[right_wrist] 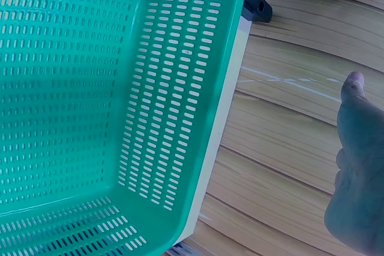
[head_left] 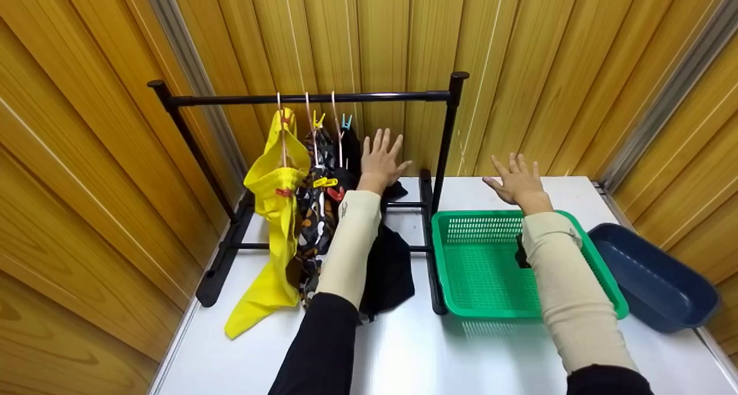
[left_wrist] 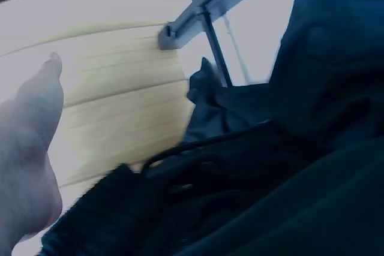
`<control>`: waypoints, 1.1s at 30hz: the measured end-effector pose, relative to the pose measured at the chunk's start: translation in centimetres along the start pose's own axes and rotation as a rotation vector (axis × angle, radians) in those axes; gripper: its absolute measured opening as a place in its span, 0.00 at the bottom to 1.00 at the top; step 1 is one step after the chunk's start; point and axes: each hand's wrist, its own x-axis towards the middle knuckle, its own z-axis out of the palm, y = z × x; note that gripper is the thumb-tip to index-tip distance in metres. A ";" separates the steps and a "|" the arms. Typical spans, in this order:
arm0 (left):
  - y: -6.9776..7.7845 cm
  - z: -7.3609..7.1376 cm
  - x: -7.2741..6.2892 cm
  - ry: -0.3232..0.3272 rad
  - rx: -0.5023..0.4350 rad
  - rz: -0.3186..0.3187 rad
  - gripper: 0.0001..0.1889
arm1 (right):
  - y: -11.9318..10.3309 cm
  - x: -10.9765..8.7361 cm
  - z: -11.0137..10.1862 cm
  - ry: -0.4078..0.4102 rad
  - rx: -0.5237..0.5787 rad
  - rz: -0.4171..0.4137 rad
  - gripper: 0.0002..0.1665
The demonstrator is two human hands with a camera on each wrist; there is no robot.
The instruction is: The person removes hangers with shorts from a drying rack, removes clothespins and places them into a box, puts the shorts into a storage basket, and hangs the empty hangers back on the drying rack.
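Observation:
My left hand (head_left: 380,163) is spread with straight fingers just right of a black garment (head_left: 391,271) hanging on the rack; whether it touches the cloth I cannot tell. In the left wrist view the dark cloth (left_wrist: 240,190) fills the lower right, beside the thumb. My right hand (head_left: 519,183) hovers with fingers spread over the far side of a green basket (head_left: 478,313), holding nothing. A yellow garment (head_left: 279,210) and a patterned garment (head_left: 316,222) hang left of the black one, on thin hangers with coloured clothespins (head_left: 325,182).
The black rack (head_left: 369,97) stands at the left on a white table (head_left: 398,354), its right foot next to the basket. A dark blue basin (head_left: 651,277) lies right of the basket. Wood-look walls (head_left: 519,66) close in the back and sides.

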 end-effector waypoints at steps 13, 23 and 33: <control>-0.9 -9.0 -5.4 -0.271 -0.103 0.254 0.37 | -0.3 0.0 -1.1 -0.053 -0.028 -0.005 0.43; -9.3 -14.4 -8.8 -0.174 -0.635 0.377 0.23 | -4.4 1.0 -1.8 -0.489 -0.031 -0.112 0.37; -14.7 -15.9 -9.0 0.731 -0.717 -0.048 0.18 | -14.6 0.5 -3.7 -0.504 -0.184 -0.446 0.31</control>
